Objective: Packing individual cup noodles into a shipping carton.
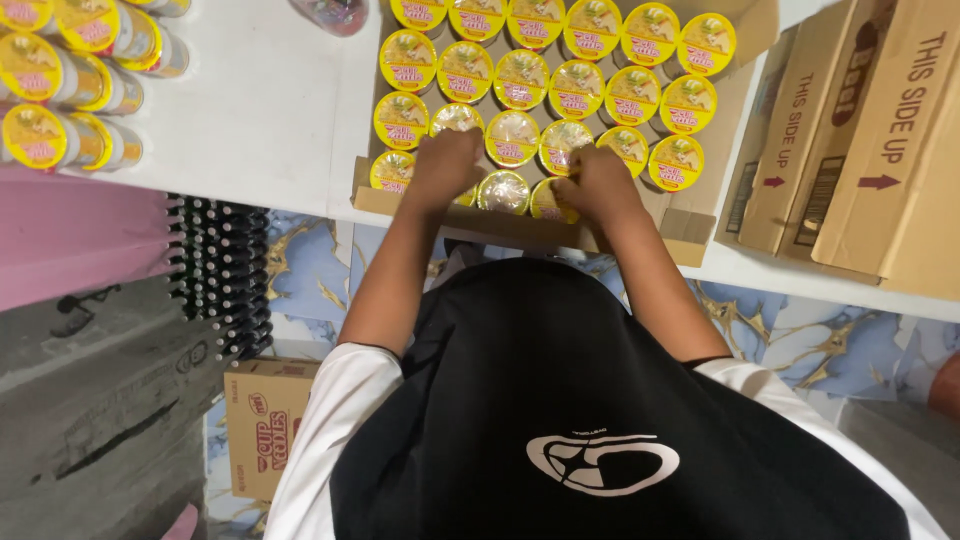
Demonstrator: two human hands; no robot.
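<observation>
An open cardboard box (690, 225) on a white table holds several rows of yellow-lidded noodle cups (577, 90). My left hand (443, 165) rests on cups in the box's near left rows, fingers curled over a cup there. My right hand (598, 185) is closed around a cup (548, 203) at the near edge, right of centre. A cup with a shiny lid (503, 190) sits between the two hands. My black and white shirt fills the lower part of the view.
Wrapped stacks of the same cups (60, 80) lie on the table at the far left. Flattened cardboard boxes (860, 140) lean at the right. A rack of dark bottles (220, 270) and a printed carton (265, 425) stand on the patterned floor below.
</observation>
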